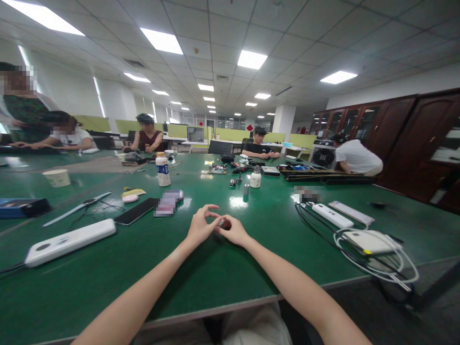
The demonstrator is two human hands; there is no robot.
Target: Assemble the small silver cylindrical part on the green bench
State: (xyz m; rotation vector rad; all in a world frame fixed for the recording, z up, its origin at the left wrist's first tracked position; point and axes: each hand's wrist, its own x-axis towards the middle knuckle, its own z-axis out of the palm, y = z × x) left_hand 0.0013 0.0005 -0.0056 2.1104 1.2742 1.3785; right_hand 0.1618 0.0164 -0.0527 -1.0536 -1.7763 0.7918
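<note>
Above the green table (251,268), close to its near edge, my two hands meet at the fingertips. A small shiny metal piece (222,222) sits between them, mostly covered, so its kind cannot be made out. My left hand (201,225) is curled, its thumb pressed to the piece and its index finger arched over. My right hand (234,231) pinches at the same piece from the other side. Beyond them stand a small metal cylinder (246,189), a dark upright bit-like part (239,178), a dark metal part (233,183) and a white round-shouldered bottle (255,178).
To the left lie a white power strip (72,242), a black phone (137,211), a paper cup (56,178) and a drink bottle (163,170). White cables (377,268) and a second power strip (332,216) are on the right. Several people sit or stand around the table.
</note>
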